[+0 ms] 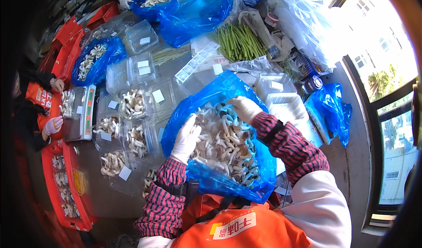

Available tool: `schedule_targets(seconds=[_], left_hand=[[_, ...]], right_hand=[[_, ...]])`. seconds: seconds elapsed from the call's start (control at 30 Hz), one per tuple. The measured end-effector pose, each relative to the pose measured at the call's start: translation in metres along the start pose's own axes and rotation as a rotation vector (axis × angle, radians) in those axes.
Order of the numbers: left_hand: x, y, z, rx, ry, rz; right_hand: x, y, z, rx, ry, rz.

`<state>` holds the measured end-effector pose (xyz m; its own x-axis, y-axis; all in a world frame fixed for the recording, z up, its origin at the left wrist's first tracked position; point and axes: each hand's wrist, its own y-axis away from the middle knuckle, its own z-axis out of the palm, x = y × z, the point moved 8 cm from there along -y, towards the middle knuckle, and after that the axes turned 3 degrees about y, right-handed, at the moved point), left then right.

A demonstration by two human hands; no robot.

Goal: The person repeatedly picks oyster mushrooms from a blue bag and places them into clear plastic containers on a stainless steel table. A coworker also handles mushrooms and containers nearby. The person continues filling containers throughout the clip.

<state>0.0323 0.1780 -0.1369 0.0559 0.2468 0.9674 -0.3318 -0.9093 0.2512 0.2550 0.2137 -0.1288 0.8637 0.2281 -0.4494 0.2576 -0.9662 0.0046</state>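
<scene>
A large blue plastic bag (pixel 263 169) lies open in front of me, heaped with loose mushrooms (pixel 227 145). My left hand (pixel 186 139), in a white glove, rests at the left edge of the heap, fingers together and pointing away from me. At the far right of the heap is my right hand (pixel 245 108), gloved too, its fingertips bent down at the mushrooms; whether it grips any cannot be told. Left of the bag stand clear plastic trays holding mushrooms (pixel 133 104), several with small white cards (pixel 158 96).
A co-worker's gloved hand (pixel 53 125) is beside a scale (pixel 88 112) at left; another person stands at the far side. Red crates (pixel 52 185) line the left. Green stalks (pixel 240 43) lie beyond the bag, stacked empty trays (pixel 285 106) to its right.
</scene>
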Motion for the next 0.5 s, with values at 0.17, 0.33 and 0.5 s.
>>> schedule_targets(seconds=[0.17,0.33,0.5], left_hand=[[0.012,-0.005,0.006,-0.010,0.205,-0.117],[0.001,-0.005,0.016,-0.048,0.269,-0.109],[-0.021,-0.021,0.013,-0.011,0.206,-0.007]], right_hand=[[0.022,-0.036,0.047,-0.174,0.230,-0.006],[0.041,-0.051,0.066,-0.081,0.177,-0.038],[0.048,-0.051,0.046,-0.093,-0.348,-0.043]])
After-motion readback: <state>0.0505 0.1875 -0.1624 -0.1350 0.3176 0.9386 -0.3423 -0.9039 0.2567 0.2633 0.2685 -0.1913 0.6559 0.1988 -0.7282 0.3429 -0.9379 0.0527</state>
